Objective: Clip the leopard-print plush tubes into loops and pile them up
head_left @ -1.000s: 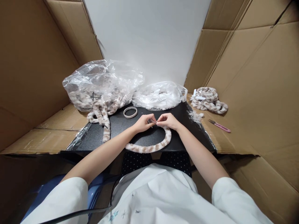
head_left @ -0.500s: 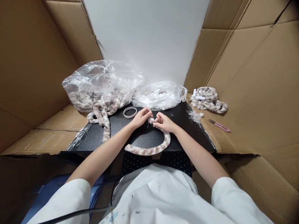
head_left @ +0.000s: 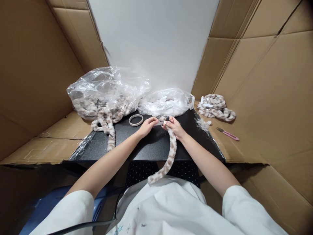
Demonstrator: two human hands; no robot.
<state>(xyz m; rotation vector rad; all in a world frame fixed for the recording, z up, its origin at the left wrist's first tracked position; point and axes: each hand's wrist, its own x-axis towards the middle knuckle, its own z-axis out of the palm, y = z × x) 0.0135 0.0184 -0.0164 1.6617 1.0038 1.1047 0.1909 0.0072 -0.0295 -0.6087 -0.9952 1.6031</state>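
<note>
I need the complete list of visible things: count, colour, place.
Table: 1, black, centre
Fluffy strip: 1, cream-brown, centre, overhanging table edge
Large bag: 1, clear, back left
Fluffy pieces: uncounted, cream-brown, left
Small bag: 1, clear, back
Ring: 1, pale, centre left
Coiled bundle: 1, cream-brown, right
Tags: 2, white, on bundle
Snips: 1, pink, right
Scraps: uncounted, whitish, table's right
Cardboard: several panels, brown, both sides
Wall: 1, pale, behind
Apparent seat: 1, blue, lower left
Cable: 1, black, lower left
Dotted garment: 1, dark, below table
Shirt: 1, white, bottom
Left hand: 1, bare, centre
Right hand: 1, bare, centre
</note>
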